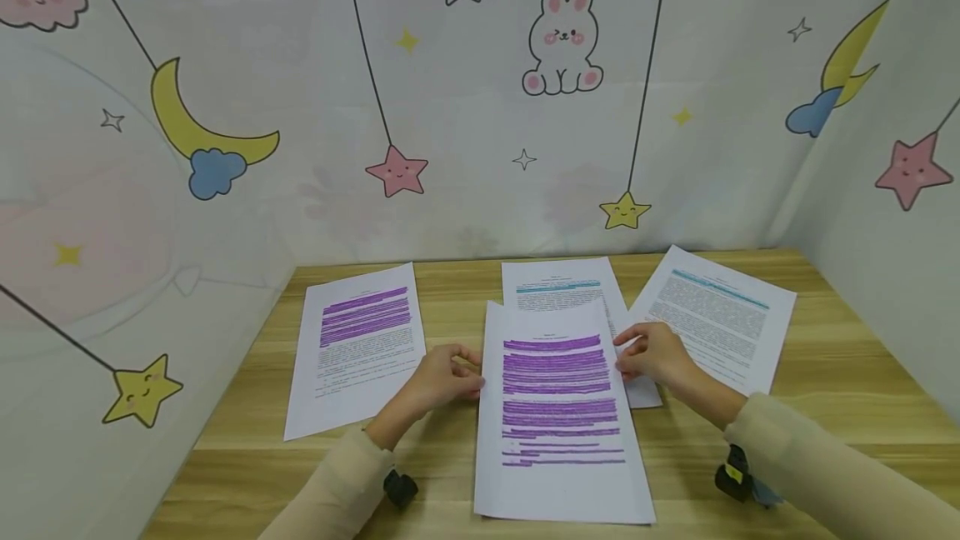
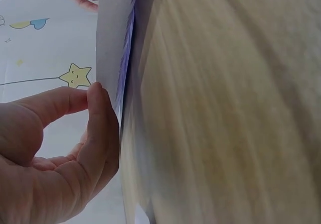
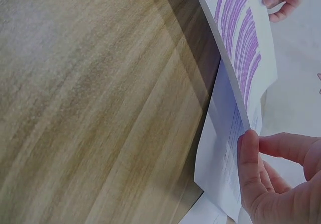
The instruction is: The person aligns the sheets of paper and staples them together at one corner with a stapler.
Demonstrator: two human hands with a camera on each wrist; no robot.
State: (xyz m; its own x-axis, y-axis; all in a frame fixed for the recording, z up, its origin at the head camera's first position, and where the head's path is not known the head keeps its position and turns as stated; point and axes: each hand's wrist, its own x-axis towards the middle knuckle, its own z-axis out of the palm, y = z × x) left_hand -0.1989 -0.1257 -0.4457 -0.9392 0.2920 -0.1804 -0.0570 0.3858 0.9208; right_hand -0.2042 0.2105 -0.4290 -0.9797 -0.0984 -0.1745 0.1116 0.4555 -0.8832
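The head view looks forward and down; both close wrist views share the front purple-marked sheet [image 1: 562, 407].

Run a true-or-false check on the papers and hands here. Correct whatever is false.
1. The left hand and right hand pinch the front paper. True.
2. The front paper lies flat. False: its pinched edges are raised off the table.
3. The left paper bears purple marks. True.
4. The middle paper and right paper bear blue marks. True.
5. The left paper overlaps the front paper. False: in the head view, bare table shows between them.
6. In the head view, the middle paper is fully hidden. False: its top shows above the front paper.
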